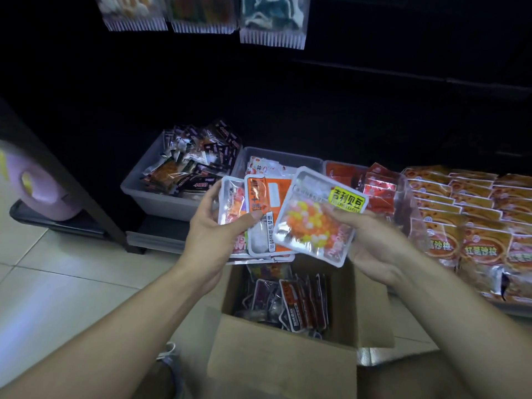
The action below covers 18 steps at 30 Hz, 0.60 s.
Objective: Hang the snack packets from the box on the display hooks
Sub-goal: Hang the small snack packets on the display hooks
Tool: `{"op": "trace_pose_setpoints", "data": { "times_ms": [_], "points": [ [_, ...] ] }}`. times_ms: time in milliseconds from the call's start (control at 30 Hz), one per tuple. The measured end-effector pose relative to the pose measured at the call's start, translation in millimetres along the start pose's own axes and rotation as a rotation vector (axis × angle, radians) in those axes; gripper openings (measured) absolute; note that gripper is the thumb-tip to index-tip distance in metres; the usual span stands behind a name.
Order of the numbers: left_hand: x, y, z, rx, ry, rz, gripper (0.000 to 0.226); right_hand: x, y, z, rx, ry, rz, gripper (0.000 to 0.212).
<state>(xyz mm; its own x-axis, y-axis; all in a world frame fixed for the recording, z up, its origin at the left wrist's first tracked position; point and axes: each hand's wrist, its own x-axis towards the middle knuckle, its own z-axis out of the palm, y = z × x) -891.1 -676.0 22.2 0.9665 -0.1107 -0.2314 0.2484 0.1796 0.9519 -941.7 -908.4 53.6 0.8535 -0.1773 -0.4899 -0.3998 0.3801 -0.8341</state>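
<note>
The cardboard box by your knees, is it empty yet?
Not empty. The cardboard box stands open, with dark and red snack packets visible inside.

Top edge slices through 3 hanging packets [201,12], so their hooks are out of sight. The left hand [214,231] grips a fanned stack of packets [259,214], lower ones covered. The front packet [318,214] hides the right hand [374,246] fingers. Deep in the box [288,367], packets blur into shadow.
</note>
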Motion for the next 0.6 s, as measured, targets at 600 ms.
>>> {"op": "trace_pose_setpoints", "data": {
  "times_ms": [600],
  "points": [
    [4, 7, -3, 0.070, -0.075, -0.237, 0.064, -10, 23, -2, -1.195, -0.322, -1.310, 0.038]
  ]
}}
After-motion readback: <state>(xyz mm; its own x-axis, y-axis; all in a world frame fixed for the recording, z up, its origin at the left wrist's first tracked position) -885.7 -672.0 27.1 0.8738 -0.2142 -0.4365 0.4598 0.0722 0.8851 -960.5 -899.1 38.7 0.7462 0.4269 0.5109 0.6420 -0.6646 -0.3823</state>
